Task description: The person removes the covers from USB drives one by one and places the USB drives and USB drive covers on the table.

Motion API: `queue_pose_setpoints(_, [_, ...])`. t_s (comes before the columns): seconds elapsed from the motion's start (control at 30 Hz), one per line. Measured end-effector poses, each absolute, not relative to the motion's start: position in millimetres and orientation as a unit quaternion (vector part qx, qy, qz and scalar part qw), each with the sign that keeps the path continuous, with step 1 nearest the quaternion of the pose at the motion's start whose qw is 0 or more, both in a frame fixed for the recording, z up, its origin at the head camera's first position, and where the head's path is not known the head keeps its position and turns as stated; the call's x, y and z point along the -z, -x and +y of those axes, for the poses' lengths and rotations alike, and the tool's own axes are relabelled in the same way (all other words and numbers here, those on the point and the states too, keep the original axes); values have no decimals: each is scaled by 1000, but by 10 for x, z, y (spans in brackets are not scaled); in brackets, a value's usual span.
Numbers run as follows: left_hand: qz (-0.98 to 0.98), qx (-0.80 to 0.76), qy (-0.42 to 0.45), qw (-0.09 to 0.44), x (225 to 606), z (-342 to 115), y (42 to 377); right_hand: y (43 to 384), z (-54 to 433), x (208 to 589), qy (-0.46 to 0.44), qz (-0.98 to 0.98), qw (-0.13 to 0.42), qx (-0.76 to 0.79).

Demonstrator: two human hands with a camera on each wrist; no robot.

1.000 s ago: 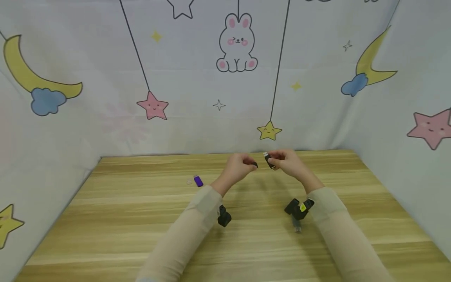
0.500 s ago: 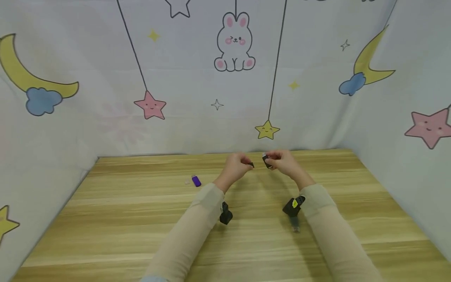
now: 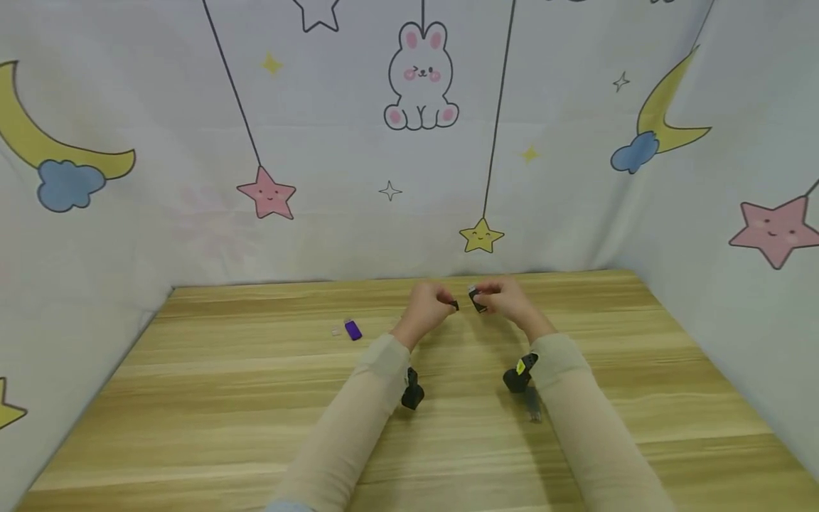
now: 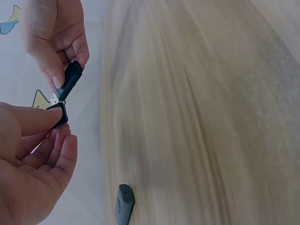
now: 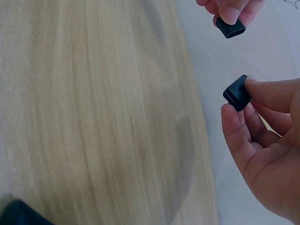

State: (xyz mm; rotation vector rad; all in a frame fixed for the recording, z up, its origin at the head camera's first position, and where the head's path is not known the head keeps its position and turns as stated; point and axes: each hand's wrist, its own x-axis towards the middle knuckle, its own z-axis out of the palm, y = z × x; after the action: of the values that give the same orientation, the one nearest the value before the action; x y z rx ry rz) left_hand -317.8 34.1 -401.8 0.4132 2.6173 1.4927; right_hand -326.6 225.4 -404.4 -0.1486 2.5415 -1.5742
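Over the back part of the table, my left hand (image 3: pixel 427 313) pinches a small black cap (image 4: pixel 61 116) between thumb and fingers. Just right of it, my right hand (image 3: pixel 507 302) holds a black USB flash drive (image 3: pixel 477 300) between thumb and fingertips. The drive's metal plug (image 4: pixel 54 99) is bare and tilts toward the cap; a small gap shows between them in the head view. In the right wrist view, the cap (image 5: pixel 230 29) shows its hollow end. That view shows the drive (image 5: pixel 237 93) end-on, its plug hidden.
A purple flash drive (image 3: pixel 353 330) and a small clear piece (image 3: pixel 335 331) lie left of my hands. Another grey flash drive (image 3: pixel 533 405) lies beside my right sleeve. Black cameras (image 3: pixel 412 395) sit at both wrists. A printed cloth wall (image 3: pixel 333 242) stands behind the table.
My right hand has come slightly left and lower, bringing the drive a little closer to the cap. My left hand has dipped slightly. The head view has turned a bit to the right.
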Motion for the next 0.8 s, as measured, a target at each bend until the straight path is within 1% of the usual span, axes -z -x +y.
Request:
queue_pose_setpoints(0.23, [866, -481, -121, 61, 4095, 379, 3195, 3271, 2183, 4074, 10, 854, 100, 511])
queue_pose_setpoints(0.47, [875, -464, -113, 73, 4142, 401, 3184, 3266, 2140, 4125, 7, 856, 106, 506])
queue_pose_setpoints(0.8, [882, -447, -142, 48, 4219, 416, 3212, 3247, 2112, 4159, 11, 865, 116, 488])
